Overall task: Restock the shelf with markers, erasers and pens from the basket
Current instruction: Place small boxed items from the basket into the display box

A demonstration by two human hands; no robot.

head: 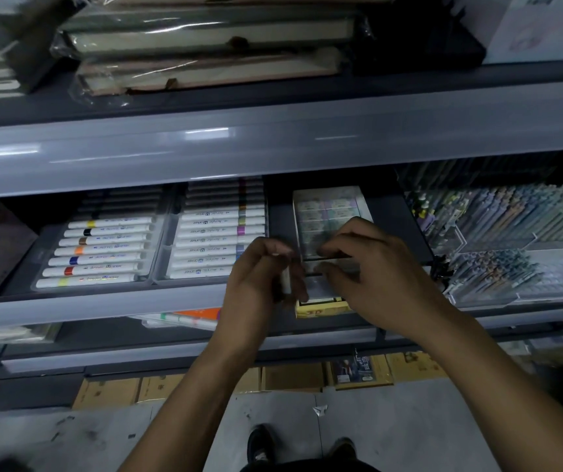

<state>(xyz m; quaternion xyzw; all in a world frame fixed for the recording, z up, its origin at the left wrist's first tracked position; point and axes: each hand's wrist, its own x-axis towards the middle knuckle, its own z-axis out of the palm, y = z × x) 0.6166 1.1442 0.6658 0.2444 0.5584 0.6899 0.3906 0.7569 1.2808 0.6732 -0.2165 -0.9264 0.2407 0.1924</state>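
A: Fingers (273, 248) of the left hand (259, 274) curled round a small white block (285, 279), probably an eraser, held upright just beside the eraser box (329, 199). Fingers (332, 250) of the right hand (378, 267) bent down onto the wrapped erasers (324, 216) at the near end of that box. Pinching or only pressing, cannot tell; too blurred.

B: So, filling the eraser row. How to do it well?

A: Keep the right hand on the row to steady it and to open a gap. Then bring the white block over the gap, turn it flat to match the others, and slide it in without pushing the back rows out of line. No hurry; easy to tip the box on this shelf (120, 304).

B: Basket?

A: Not in view. Other goods already placed: two marker trays (103, 250) to the left of the box, pens (511, 226) in clear bins to the right.

B: Anything readable?

A: On the markers, upside down from here, what seems "Acrylic" and a small boxed "M" with a brand word, not clear. Coloured bands for each shade. On the eraser wrappers, print too small. Below the hands, a yellow carton (320, 311) with marks resembling "3D", not sure.
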